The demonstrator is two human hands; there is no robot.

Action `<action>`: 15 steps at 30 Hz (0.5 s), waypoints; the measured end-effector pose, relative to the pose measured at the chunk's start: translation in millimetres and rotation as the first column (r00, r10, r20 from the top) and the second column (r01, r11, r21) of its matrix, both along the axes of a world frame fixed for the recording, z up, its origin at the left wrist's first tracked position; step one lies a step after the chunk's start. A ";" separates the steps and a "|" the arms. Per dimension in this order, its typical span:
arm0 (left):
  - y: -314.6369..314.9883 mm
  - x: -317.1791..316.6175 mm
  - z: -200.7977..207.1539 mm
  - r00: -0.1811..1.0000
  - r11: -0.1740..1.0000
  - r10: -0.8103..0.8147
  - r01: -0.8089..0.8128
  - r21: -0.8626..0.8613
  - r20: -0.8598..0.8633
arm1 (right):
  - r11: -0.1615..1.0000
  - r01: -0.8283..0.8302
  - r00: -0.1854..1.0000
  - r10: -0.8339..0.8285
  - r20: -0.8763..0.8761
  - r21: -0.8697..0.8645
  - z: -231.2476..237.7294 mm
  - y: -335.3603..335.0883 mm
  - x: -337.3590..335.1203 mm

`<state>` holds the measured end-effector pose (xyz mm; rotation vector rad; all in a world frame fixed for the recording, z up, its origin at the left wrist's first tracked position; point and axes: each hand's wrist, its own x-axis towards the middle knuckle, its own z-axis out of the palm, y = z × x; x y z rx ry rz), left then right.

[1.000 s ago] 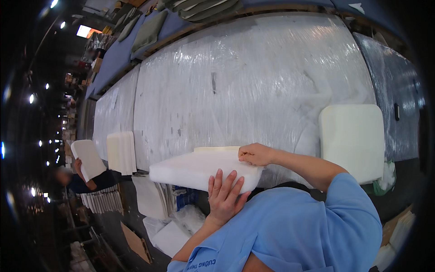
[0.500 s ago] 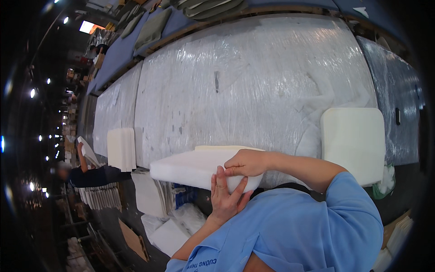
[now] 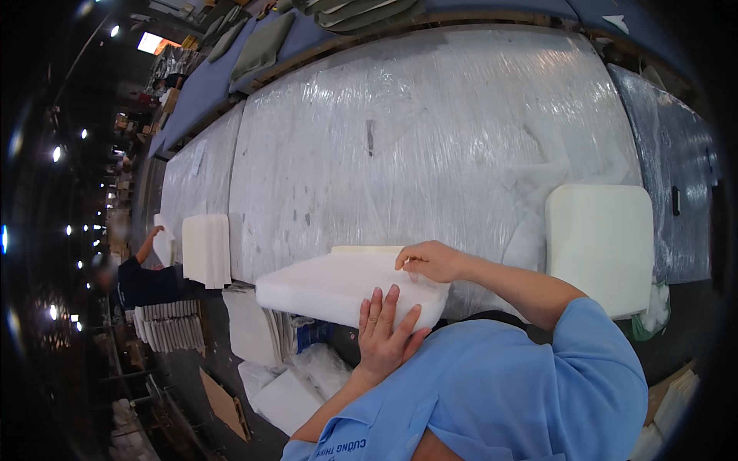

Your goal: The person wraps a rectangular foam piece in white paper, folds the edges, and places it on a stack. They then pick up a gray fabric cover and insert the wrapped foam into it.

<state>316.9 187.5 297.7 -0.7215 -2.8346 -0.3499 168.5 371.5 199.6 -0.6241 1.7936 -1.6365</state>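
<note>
A thick white padded cushion (image 3: 330, 283) lies at the near edge of the plastic-covered table (image 3: 430, 138), its near side overhanging towards my body. My left hand (image 3: 382, 332) rests against its near side, fingers spread and holding nothing. Just over its right end is my right hand (image 3: 432, 263), with fingers curled and drawn together; whether a small bit of material is between them is too fine to make out. Behind the cushion shows the cream edge of a flat foam piece (image 3: 365, 250).
Cream foam pads (image 3: 600, 246) sit at the table's right end, and a smaller stack of pads (image 3: 206, 250) at the left. Beyond it, a co-worker (image 3: 146, 284) handles a white pad. White pads and clear plastic (image 3: 296, 392) lie low on the left. A blue-topped table (image 3: 192, 115) runs behind.
My right hand has come off the cushion's right end, where it was pressed beside my left fingers, and lifted slightly. My left hand has flattened against the side. The co-worker's pad has shifted.
</note>
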 end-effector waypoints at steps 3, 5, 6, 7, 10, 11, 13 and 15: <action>2.6 -2.7 0.9 1.000 1.000 0.010 -0.010 -0.006 0.002 | 0.980 0.123 0.991 -0.129 -0.027 -0.156 7.5 3.7 -6.1; 5.8 -6.0 4.5 1.000 1.000 0.010 -0.010 -0.019 0.006 | 0.953 0.250 0.968 -0.245 0.049 -0.170 7.8 3.5 -15.4; 8.7 -9.0 8.9 1.000 1.000 0.002 -0.002 -0.031 0.007 | 0.927 0.344 0.936 -0.324 0.140 -0.148 5.7 2.7 -21.4; 11.7 -11.5 11.5 1.000 0.999 -0.004 0.005 -0.044 0.008 | 0.894 0.432 0.888 -0.399 0.228 -0.118 3.3 4.8 -24.9; 9.6 -13.6 14.9 1.000 0.998 0.006 -0.007 -0.062 -0.014 | 0.859 0.509 0.822 -0.467 0.326 -0.051 -2.8 3.0 -30.1; 10.0 -14.7 12.9 1.000 0.999 -0.001 0.000 -0.050 -0.018 | 0.863 0.500 0.845 -0.469 0.257 -0.067 -4.6 1.2 -24.9; 11.0 -15.4 7.5 0.999 0.999 0.000 -0.001 -0.036 -0.032 | 0.879 0.464 0.884 -0.453 0.114 -0.110 -7.8 -9.1 -2.5; 12.2 -16.3 9.6 1.000 0.999 0.012 -0.013 -0.031 -0.028 | 0.960 0.280 0.960 -0.280 0.009 -0.026 -8.6 -15.7 17.9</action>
